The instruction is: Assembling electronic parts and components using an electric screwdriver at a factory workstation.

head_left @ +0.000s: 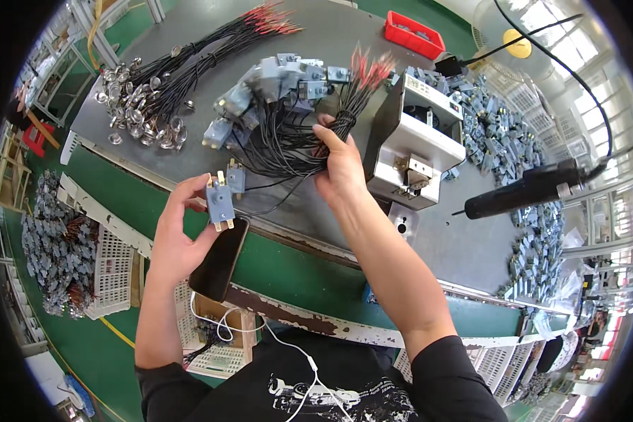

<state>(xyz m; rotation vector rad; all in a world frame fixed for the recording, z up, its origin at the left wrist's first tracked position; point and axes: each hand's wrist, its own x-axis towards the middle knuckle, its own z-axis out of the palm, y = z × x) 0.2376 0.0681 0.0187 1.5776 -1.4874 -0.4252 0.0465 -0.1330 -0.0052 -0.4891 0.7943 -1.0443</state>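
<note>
My left hand [176,235] pinches a small grey-blue switch block [221,204] with brass terminals, held above the table's front edge. A second grey block [235,178] with a black wire hangs just behind it. Closed around a tied bundle of black wires [288,144] is my right hand [341,160], near the middle of the table. Red stripped tips [370,74] of that bundle point away from me. At its other end several grey blocks [281,81] lie heaped, partly blurred. Under my left hand sits a dark phone [220,266].
More black wires with round metal ends [141,105] lie at the far left. Right of my right hand stands a grey metal machine [415,141]. A black electric screwdriver [524,191] hangs over piled grey blocks [499,126]. A red bin [413,35] is at the back.
</note>
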